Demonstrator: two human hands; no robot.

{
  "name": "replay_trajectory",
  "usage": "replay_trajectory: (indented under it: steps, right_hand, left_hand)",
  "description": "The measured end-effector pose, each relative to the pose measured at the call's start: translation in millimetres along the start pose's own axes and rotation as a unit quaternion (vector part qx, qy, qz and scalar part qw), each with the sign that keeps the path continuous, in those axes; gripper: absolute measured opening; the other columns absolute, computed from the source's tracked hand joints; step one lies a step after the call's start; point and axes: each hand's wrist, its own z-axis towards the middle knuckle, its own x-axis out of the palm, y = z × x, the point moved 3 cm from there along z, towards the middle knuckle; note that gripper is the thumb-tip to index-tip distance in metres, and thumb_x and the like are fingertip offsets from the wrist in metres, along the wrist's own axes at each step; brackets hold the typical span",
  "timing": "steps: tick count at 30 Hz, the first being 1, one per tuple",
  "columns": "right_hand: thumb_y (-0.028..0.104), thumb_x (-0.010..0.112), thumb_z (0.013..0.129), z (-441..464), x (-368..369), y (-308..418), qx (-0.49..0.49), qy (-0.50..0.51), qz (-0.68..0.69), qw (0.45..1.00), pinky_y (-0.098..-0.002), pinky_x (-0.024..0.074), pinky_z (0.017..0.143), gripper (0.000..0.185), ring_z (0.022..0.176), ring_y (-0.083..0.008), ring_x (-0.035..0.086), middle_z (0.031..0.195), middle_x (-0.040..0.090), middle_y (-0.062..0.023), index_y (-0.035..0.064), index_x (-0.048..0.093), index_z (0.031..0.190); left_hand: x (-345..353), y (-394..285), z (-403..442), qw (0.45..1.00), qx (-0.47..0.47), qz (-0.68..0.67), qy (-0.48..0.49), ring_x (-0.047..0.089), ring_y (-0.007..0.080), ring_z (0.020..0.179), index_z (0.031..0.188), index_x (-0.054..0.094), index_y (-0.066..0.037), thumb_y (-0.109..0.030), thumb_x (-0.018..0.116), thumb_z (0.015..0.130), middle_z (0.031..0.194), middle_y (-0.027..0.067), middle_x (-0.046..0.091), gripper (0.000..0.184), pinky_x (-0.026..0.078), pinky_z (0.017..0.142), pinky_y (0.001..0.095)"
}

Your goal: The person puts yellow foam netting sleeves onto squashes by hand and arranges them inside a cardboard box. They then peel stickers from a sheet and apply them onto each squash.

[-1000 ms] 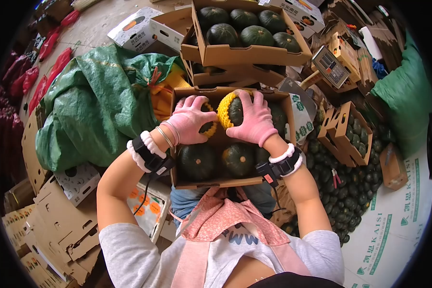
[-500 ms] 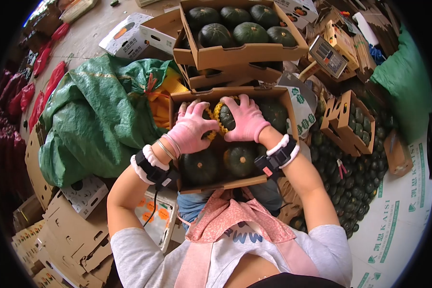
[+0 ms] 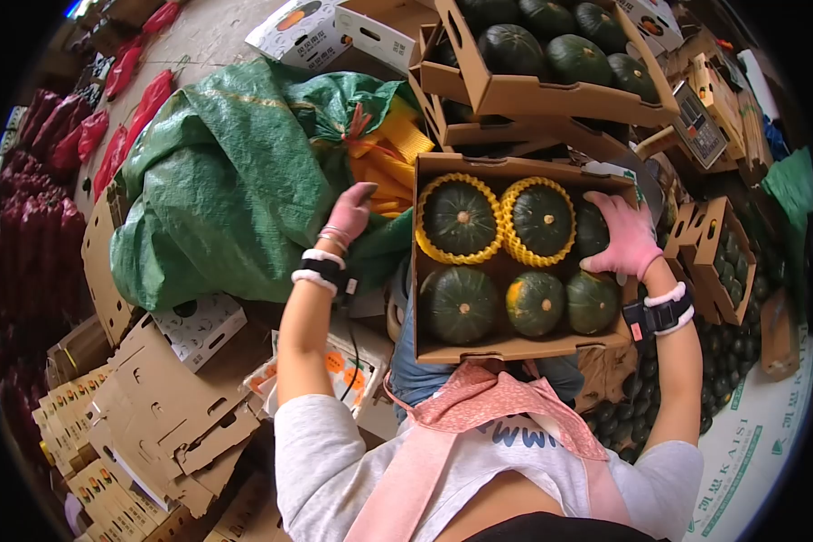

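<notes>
An open cardboard box (image 3: 524, 350) in front of me holds several dark green round squashes. In its far row, one squash (image 3: 461, 219) at the left and one squash (image 3: 542, 221) in the middle each sit in a yellow foam net. My right hand (image 3: 625, 237), in a pink glove, spans the bare far-right squash (image 3: 591, 228), thumb and fingers on opposite sides. My left hand (image 3: 349, 215), also gloved, is off the box, beside yellow foam nets (image 3: 390, 164) at the mouth of a green woven sack (image 3: 217, 181). Its fingers look extended, with nothing visible in them.
Stacked boxes of squashes (image 3: 551, 99) stand behind the box. At the right are a scale (image 3: 700, 126), a smaller box (image 3: 715, 257) and a pile of small squashes (image 3: 686, 379). Flattened cardboard (image 3: 167, 397) lies at the left.
My left hand has left the box and moved left to the sack. My right hand has moved from the middle squash to the far-right one. The view has shifted left.
</notes>
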Motion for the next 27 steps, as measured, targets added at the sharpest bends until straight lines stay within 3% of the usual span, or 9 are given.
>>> replay_trajectory:
  steps: [7,12,15,17,19,21,22,25,27]
  right_hand:
    - [0.045,0.080,0.053,-23,-23,48,0.119,-0.103,-0.204,0.966,-0.0584,0.0245,0.104,0.094,0.118,-0.0325,0.044,0.122,0.044,-0.0163,0.0228,0.038,0.134]
    - [0.028,0.080,0.047,-52,-64,61,0.010,-0.310,0.017,0.951,-0.0477,0.0383,0.097,0.086,0.112,-0.0378,0.046,0.121,0.043,-0.0154,0.0177,0.041,0.123]
    - [0.030,0.082,0.048,-46,-75,91,-0.077,-0.292,0.101,0.948,-0.0486,0.0394,0.097,0.085,0.112,-0.0398,0.046,0.120,0.042,-0.0176,0.0155,0.040,0.120]
    - [0.034,0.083,0.051,-31,-69,110,-0.127,-0.303,0.070,0.942,-0.0497,0.0380,0.101,0.088,0.117,-0.0428,0.044,0.127,0.042,-0.0218,0.0144,0.041,0.125]
    - [0.033,0.077,0.061,-10,-53,118,-0.156,-0.286,0.063,0.943,-0.0500,0.0379,0.103,0.077,0.122,-0.0454,0.042,0.134,0.043,-0.0247,0.0114,0.047,0.128]
    - [0.027,0.067,0.074,-3,-38,124,-0.172,-0.282,0.044,0.943,-0.0486,0.0394,0.103,0.058,0.122,-0.0455,0.044,0.135,0.047,-0.0252,0.0077,0.053,0.127]
    - [0.021,0.060,0.080,-7,-31,126,-0.153,-0.324,0.037,0.933,-0.0453,0.0423,0.101,0.046,0.117,-0.0427,0.051,0.131,0.052,-0.0221,0.0047,0.056,0.123]
    - [0.018,0.062,0.082,-49,-51,124,-0.194,-0.309,0.162,0.917,-0.0397,0.0522,0.079,0.017,0.091,-0.0294,0.063,0.094,0.065,-0.0124,0.0037,0.064,0.092]
    - [0.023,0.057,0.091,-68,-45,130,-0.242,-0.336,0.320,0.852,-0.0406,0.0496,0.066,0.027,0.074,-0.0298,0.062,0.071,0.060,-0.0115,0.0053,0.056,0.071]
  left_hand:
    - [38,38,32,0.892,-0.183,0.413,0.012,0.059,0.0360,0.108,0.116,0.058,-0.016,-0.015,0.074,0.075,0.117,0.0164,0.058,0.044,0.051,0.086,0.0447]
    - [46,45,54,0.828,-0.187,0.491,0.195,0.064,0.0320,0.106,0.110,0.062,-0.017,-0.015,0.044,0.094,0.110,0.0130,0.068,0.024,0.054,0.082,0.0471]
    - [47,53,50,0.831,-0.238,0.450,0.224,0.064,0.0312,0.108,0.110,0.069,-0.014,-0.018,0.050,0.092,0.117,0.0138,0.066,0.026,0.054,0.082,0.0451]
    - [62,112,47,0.763,-0.176,0.552,0.287,0.062,0.0312,0.111,0.111,0.070,-0.014,-0.025,0.050,0.092,0.121,0.0143,0.064,0.030,0.053,0.083,0.0458]
    - [61,97,35,0.756,-0.160,0.592,0.230,0.063,0.0300,0.109,0.104,0.071,-0.012,-0.025,0.049,0.091,0.114,0.0119,0.067,0.029,0.053,0.085,0.0444]
    - [47,116,28,0.882,-0.152,0.446,-0.013,0.064,0.0326,0.102,0.096,0.070,-0.010,-0.025,0.050,0.090,0.105,0.0132,0.068,0.025,0.053,0.082,0.0440]
    - [39,77,26,0.900,-0.146,0.411,-0.014,0.065,0.0338,0.096,0.093,0.068,-0.008,-0.022,0.053,0.088,0.100,0.0147,0.068,0.021,0.053,0.079,0.0424]
    - [7,-36,-4,0.978,0.007,0.194,-0.078,0.062,0.0324,0.079,0.089,0.060,-0.002,-0.017,0.059,0.087,0.090,0.0189,0.064,0.015,0.051,0.072,0.0387]
    - [-17,-138,-44,0.959,0.110,0.149,-0.216,0.052,0.0197,0.070,0.091,0.057,-0.003,-0.002,0.062,0.084,0.085,0.0112,0.061,0.009,0.046,0.068,0.0309]
